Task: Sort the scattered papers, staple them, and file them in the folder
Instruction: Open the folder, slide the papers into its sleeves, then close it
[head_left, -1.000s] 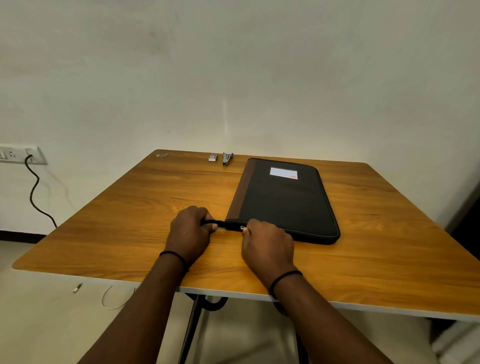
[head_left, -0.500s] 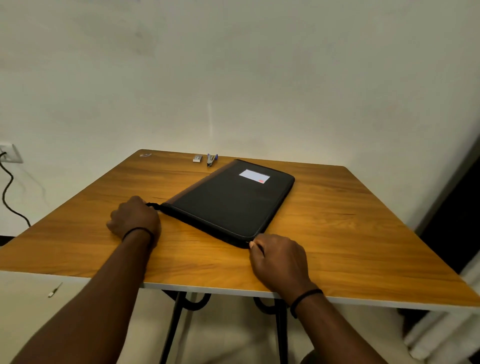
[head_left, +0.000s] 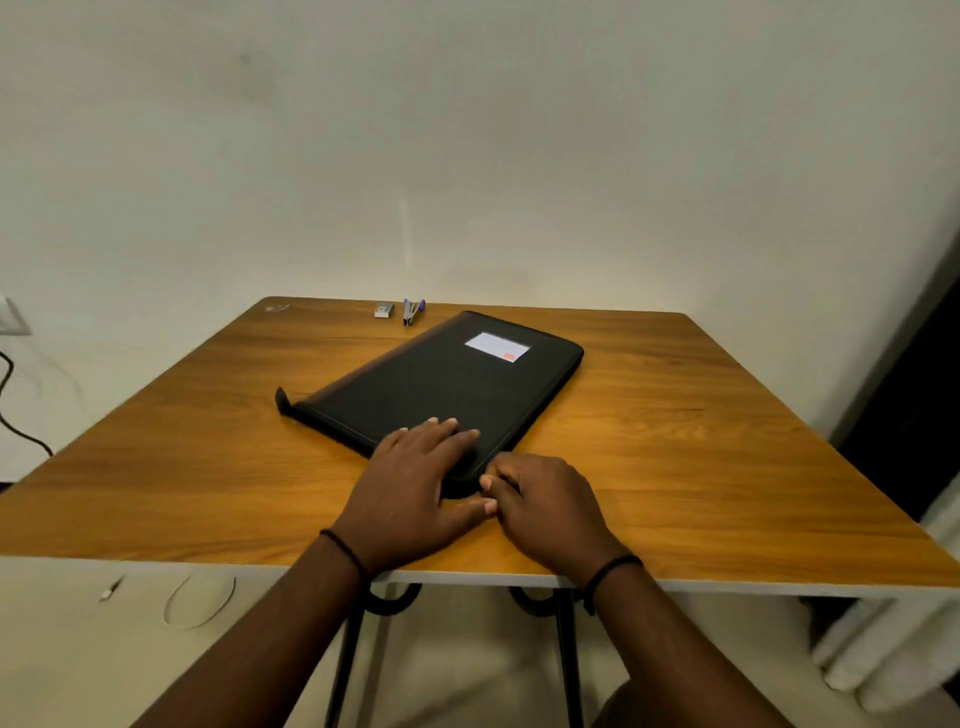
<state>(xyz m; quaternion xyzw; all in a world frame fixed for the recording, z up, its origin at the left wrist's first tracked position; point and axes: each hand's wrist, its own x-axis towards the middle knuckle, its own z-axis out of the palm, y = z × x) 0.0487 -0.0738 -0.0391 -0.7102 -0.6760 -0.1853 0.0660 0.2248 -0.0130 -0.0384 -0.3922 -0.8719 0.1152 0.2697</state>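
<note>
On the wooden tabletop (head_left: 675, 441), my left hand (head_left: 410, 488) lies flat on the black folder (head_left: 447, 395); my right hand (head_left: 545, 504) pinches its corner at six o'clock.

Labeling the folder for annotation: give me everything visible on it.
The black zip folder looks like fabric and lies flat, closed and angled on the wooden table. It has rounded corners, a white label with a red mark near its far end, and a strap tab at its left corner. The left hand rests on its near end; the right hand pinches at its near corner.
</note>
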